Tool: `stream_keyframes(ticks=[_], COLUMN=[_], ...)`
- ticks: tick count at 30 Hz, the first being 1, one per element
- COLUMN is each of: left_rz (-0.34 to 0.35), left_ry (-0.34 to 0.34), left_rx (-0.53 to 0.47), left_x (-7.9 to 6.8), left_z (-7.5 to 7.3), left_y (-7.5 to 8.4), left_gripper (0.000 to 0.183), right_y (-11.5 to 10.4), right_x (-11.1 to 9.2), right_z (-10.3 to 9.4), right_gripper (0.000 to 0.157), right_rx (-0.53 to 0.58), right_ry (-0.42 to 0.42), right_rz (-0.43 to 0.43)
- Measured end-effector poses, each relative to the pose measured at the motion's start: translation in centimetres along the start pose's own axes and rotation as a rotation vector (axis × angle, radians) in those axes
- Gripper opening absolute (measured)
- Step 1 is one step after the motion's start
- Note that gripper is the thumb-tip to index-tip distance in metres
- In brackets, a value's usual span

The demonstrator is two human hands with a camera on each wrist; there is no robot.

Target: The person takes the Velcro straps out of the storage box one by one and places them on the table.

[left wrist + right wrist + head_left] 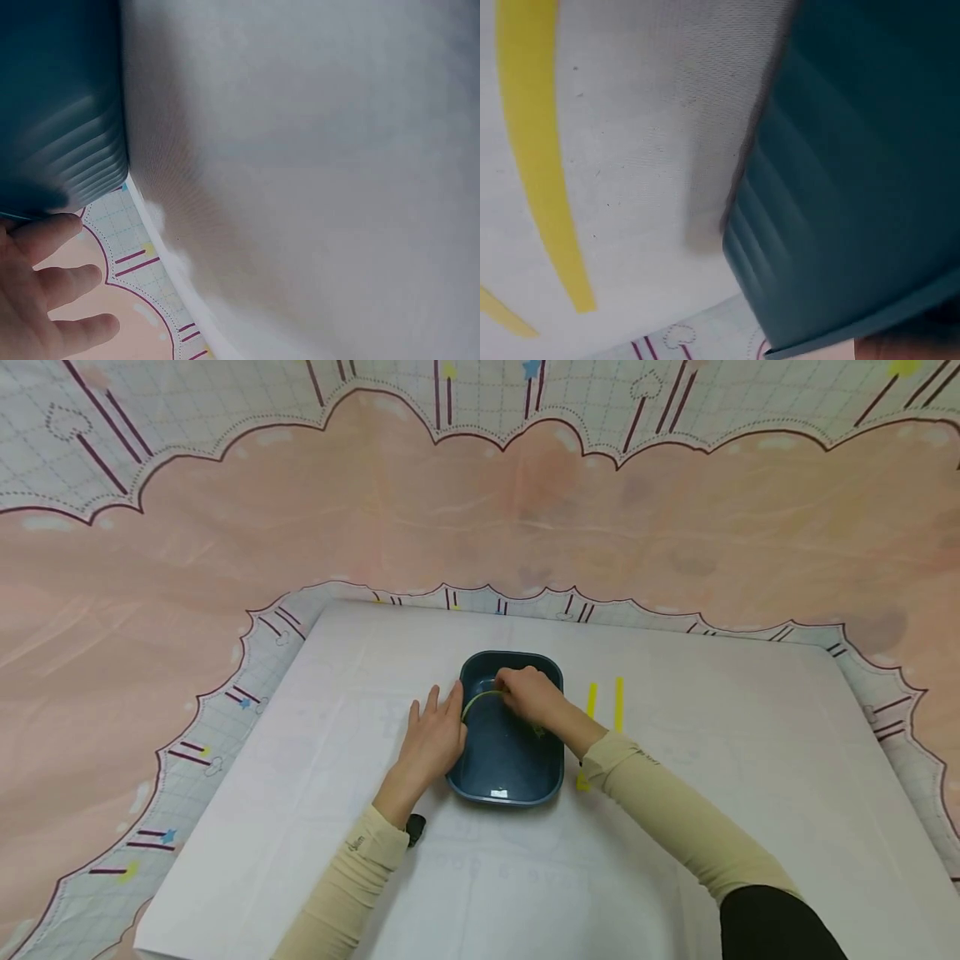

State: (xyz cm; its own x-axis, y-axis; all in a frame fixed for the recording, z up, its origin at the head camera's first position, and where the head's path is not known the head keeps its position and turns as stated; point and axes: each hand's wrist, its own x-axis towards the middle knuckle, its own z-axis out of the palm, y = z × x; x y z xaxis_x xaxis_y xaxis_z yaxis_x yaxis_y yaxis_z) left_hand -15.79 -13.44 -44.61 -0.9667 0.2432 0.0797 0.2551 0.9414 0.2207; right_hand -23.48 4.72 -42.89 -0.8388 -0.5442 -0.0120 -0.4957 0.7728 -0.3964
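A dark blue-green plastic tub (510, 768) with rounded corners stands on the white table. My left hand (435, 735) rests along its left rim, and in the left wrist view its fingers (71, 285) are straight and spread outside the tub wall (67, 112). Over the tub's far part, my right hand (531, 693) pinches a thin yellow-green strand (480, 695), which arcs across to the left rim near my left hand. Another yellow-green bit (538, 731) shows below the right hand; its kind is unclear. In the right wrist view the tub's wall (840, 187) hides most of that hand.
Yellow tape strips (618, 703) lie on the white tabletop (712, 735) right of the tub, partly under the right forearm. A patterned pink cloth (450, 527) hangs behind and around the table. Something small and black (416, 828) shows at the left wrist.
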Motion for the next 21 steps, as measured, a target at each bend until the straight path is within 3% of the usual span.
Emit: stream_keyframes(ticks=[5, 13, 21], left_rz=[-0.008, 0.008, 0.011], left_ry=[0.006, 0.020, 0.015], left_rx=[0.004, -0.003, -0.012], left_x=[0.1, 0.0, -0.1], left_z=[0.2, 0.2, 0.1], left_y=[0.0, 0.0, -0.1], left_gripper=[0.057, 0.056, 0.056], right_y=[0.6, 1.4, 2.1], right_x=[-0.4, -0.6, -1.0], right_z=[-1.0, -1.9, -2.3], right_gripper=[0.018, 0.020, 0.027], right_rx=[0.105, 0.317, 0.713], right_ry=[0.037, -0.009, -0.062], right_rz=[0.056, 0.193, 0.308])
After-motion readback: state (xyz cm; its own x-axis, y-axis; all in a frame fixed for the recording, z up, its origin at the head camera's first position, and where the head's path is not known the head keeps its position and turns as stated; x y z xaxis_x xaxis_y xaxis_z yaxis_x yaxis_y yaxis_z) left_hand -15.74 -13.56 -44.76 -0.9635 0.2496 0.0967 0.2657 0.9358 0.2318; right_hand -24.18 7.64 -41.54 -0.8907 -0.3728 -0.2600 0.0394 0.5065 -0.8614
